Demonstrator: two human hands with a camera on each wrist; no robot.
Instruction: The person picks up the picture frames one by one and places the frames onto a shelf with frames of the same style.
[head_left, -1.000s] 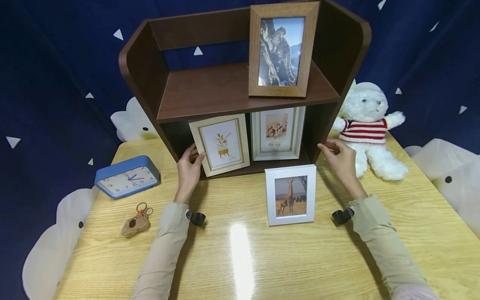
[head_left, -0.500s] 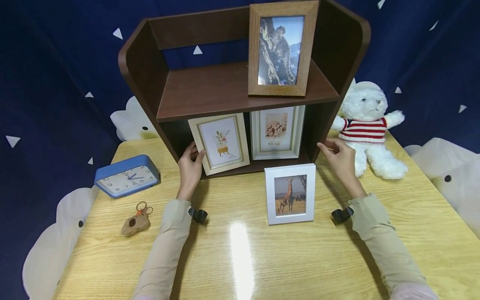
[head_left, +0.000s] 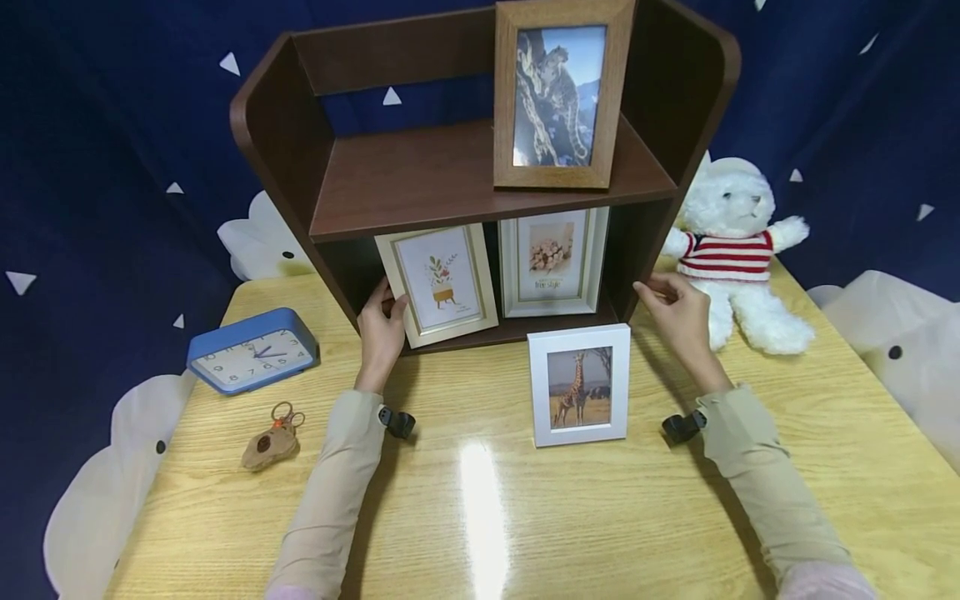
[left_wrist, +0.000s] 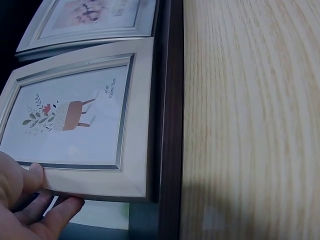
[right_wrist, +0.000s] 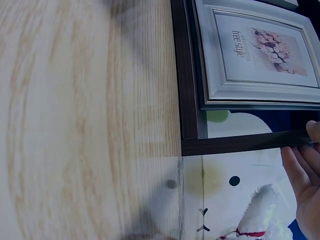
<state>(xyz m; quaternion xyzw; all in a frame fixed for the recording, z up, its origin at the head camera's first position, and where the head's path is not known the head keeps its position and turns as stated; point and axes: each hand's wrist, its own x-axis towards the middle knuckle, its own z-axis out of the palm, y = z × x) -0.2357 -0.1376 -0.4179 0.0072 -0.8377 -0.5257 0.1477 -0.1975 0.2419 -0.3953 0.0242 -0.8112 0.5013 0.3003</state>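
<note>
My left hand [head_left: 381,333] pinches the left edge of a cream picture frame [head_left: 487,275] with a potted-plant print, thumb in front and fingers behind. The frame leans tilted in the lower compartment of a dark brown shelf [head_left: 405,179]. In the left wrist view, my left hand [left_wrist: 27,205] holds that edge of the cream frame [left_wrist: 135,125]. Over on the right, my right hand [head_left: 678,317] grips the front edge of the shelf's side panel [right_wrist: 245,143], thumb inside and fingers outside. Beside the cream frame stands a white-and-gold picture frame [head_left: 553,258] with a flower print.
A wooden picture frame [head_left: 558,96] stands on the upper shelf. In front sits a white giraffe picture frame [head_left: 580,385]. A blue clock [head_left: 252,350] and a brown keychain [head_left: 270,446] lie left on the table [head_left: 420,508]. A white teddy bear [head_left: 727,258] sits right.
The left hand has shifted very slightly to the right, still holding the cream frame. The right hand stays on the side panel. The whole head view has drifted a little.
</note>
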